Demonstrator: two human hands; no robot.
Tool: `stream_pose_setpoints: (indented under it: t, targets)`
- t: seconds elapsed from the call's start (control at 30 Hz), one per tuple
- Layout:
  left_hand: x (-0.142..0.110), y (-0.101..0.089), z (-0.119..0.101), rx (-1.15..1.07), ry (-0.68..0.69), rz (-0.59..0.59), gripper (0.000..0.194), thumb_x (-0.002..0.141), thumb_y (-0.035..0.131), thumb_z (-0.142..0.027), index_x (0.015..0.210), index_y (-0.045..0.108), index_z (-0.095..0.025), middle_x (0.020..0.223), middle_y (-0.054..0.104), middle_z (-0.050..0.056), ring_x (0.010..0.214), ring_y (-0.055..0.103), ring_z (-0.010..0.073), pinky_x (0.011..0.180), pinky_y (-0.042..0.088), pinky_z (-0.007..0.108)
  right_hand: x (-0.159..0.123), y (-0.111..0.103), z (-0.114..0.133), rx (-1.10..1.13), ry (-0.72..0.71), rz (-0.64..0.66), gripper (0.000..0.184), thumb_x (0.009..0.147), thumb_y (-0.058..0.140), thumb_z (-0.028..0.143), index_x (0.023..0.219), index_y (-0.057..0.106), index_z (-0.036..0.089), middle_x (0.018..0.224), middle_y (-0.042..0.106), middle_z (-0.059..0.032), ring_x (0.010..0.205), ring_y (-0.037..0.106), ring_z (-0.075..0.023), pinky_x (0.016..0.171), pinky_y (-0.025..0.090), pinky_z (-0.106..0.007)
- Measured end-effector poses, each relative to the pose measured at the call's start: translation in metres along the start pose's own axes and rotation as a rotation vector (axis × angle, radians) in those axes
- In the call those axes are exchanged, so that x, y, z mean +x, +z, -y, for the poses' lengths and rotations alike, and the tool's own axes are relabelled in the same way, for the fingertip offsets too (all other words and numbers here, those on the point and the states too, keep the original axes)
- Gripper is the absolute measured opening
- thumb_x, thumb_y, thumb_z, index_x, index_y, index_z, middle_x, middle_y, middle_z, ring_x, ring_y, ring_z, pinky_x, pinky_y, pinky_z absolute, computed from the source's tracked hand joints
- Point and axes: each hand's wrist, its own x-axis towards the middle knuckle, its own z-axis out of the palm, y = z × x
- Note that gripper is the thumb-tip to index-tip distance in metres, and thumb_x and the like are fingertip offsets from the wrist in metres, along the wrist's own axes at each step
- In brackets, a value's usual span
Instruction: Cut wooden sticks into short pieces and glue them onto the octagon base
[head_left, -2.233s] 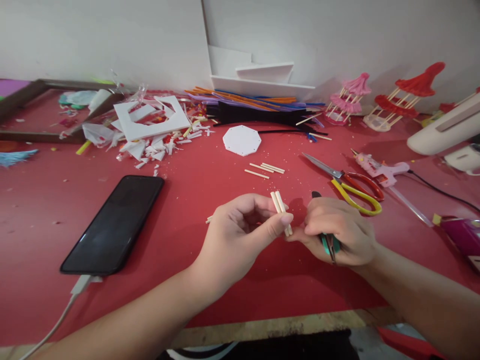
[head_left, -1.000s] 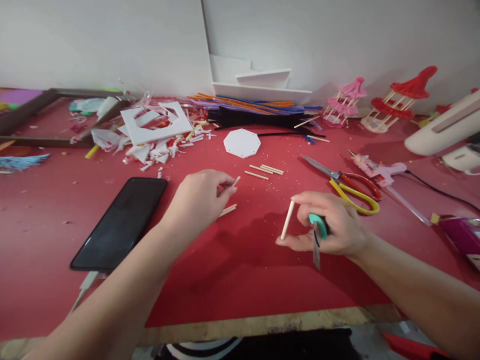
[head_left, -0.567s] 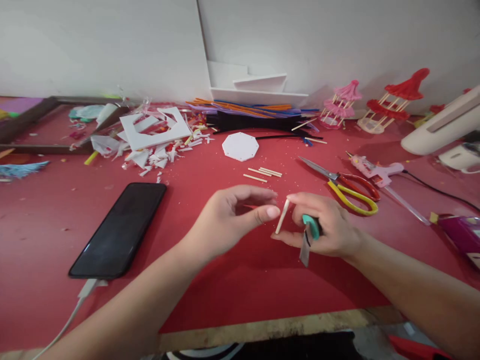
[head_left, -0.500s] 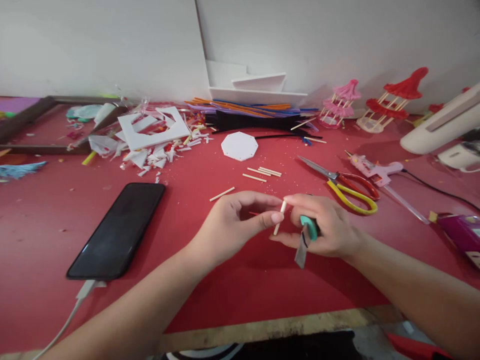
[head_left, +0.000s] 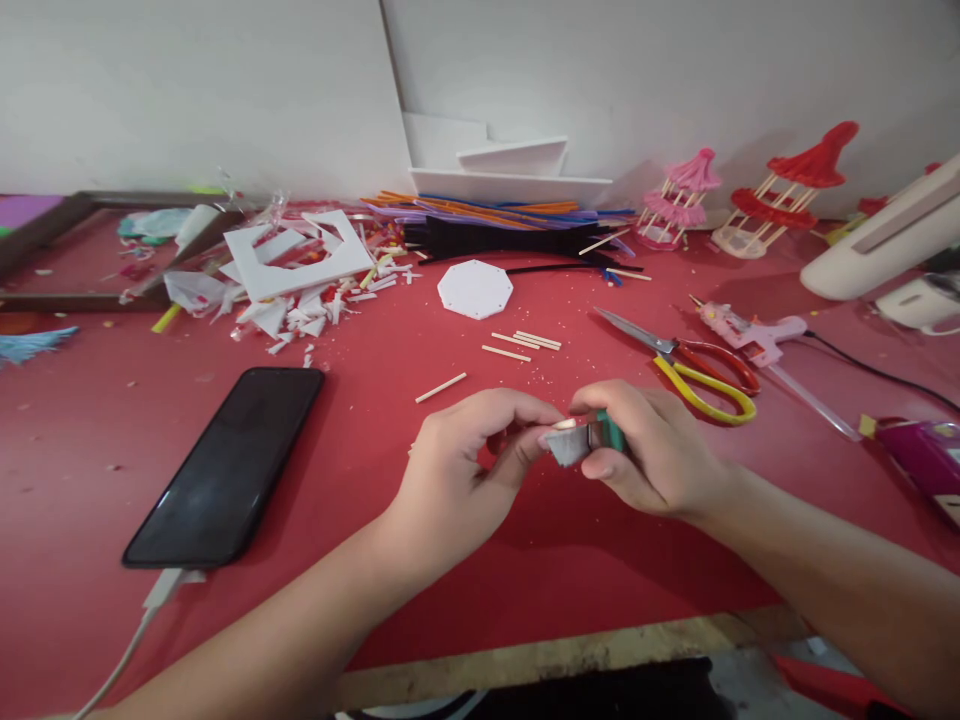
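Between the thumb and index finger of my left hand (head_left: pixel 472 460) is a short pale wooden stick (head_left: pixel 565 425), mostly hidden by the fingers. My right hand (head_left: pixel 652 450) is closed around a green-handled craft knife (head_left: pixel 611 430). Its flat grey blade (head_left: pixel 568 446) lies against or just beside the stick's end; contact cannot be made out. Beyond my hands, several cut sticks (head_left: pixel 506 353) lie on the red tabletop (head_left: pixel 360 400), with a single stick (head_left: pixel 441 387) nearer my left hand. Behind them rests a white octagonal foam board piece (head_left: pixel 475 290).
Scissors (head_left: pixel 697 375) and a pink glue gun (head_left: pixel 750 335) lie to the right. A phone (head_left: pixel 225 465) with a cable is at left. White board scraps (head_left: pixel 300 255) pile up behind it. Two small tiered models, pink (head_left: pixel 679 200) and red (head_left: pixel 780 200), stand at the back right.
My right hand has turned the craft knife, bringing its blade up and left to the stick. The stick, upright between both hands before, is now tilted over in my left fingers.
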Motion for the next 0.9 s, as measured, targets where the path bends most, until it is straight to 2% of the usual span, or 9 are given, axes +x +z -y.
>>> stream_pose_setpoints:
  t: [0.1, 0.23, 0.53, 0.7, 0.9]
  targets:
    - [-0.0001, 0.0012, 0.0005, -0.004, -0.005, 0.012, 0.008, 0.087, 0.059, -0.012, 0.083, 0.064, -0.017, 0.072, 0.067, -0.001, 0.060, 0.057, 0.0087, 0.057, 0.045, 0.018, 0.0003, -0.0007, 0.0012, -0.021, -0.001, 0.033, 0.047, 0.098, 0.031, 0.056, 0.083, 0.051, 0.017, 0.063, 0.054, 0.0003, 0.054, 0.048, -0.0096, 0.051, 0.037, -0.023]
    - [0.0004, 0.0018, 0.0026, -0.056, -0.019, 0.047, 0.010, 0.088, 0.055, -0.011, 0.087, 0.062, -0.018, 0.074, 0.066, -0.001, 0.063, 0.058, 0.0093, 0.059, 0.047, 0.019, 0.0003, -0.0002, 0.0025, -0.027, 0.000, 0.054, 0.049, 0.098, 0.030, 0.057, 0.074, 0.047, 0.018, 0.060, 0.049, 0.0012, 0.053, 0.044, -0.0097, 0.051, 0.036, -0.023]
    - [-0.0035, -0.0001, 0.0056, -0.058, -0.082, 0.061, 0.017, 0.085, 0.056, -0.008, 0.092, 0.064, -0.022, 0.077, 0.068, -0.002, 0.066, 0.061, 0.0102, 0.057, 0.045, 0.019, 0.0026, -0.0005, 0.0052, -0.040, -0.010, 0.053, 0.047, 0.099, 0.030, 0.055, 0.072, 0.045, 0.019, 0.060, 0.049, 0.0011, 0.054, 0.043, -0.0096, 0.053, 0.036, -0.022]
    - [-0.0015, -0.0001, 0.0047, -0.074, -0.059, 0.054, 0.019, 0.084, 0.056, -0.003, 0.089, 0.064, -0.020, 0.078, 0.069, -0.002, 0.069, 0.063, 0.0090, 0.062, 0.048, 0.017, 0.0016, 0.0003, 0.0034, -0.006, 0.010, 0.076, 0.049, 0.098, 0.029, 0.058, 0.071, 0.043, 0.020, 0.060, 0.047, 0.0019, 0.053, 0.040, -0.0094, 0.052, 0.032, -0.024]
    - [-0.0007, -0.0020, 0.0043, -0.038, -0.002, 0.071, 0.017, 0.085, 0.055, -0.003, 0.084, 0.064, -0.018, 0.075, 0.068, 0.000, 0.065, 0.062, 0.0100, 0.061, 0.048, 0.019, 0.0011, 0.0016, 0.0045, 0.075, 0.034, 0.063, 0.047, 0.097, 0.036, 0.056, 0.067, 0.040, 0.020, 0.059, 0.041, 0.0036, 0.052, 0.034, -0.0085, 0.050, 0.028, -0.024]
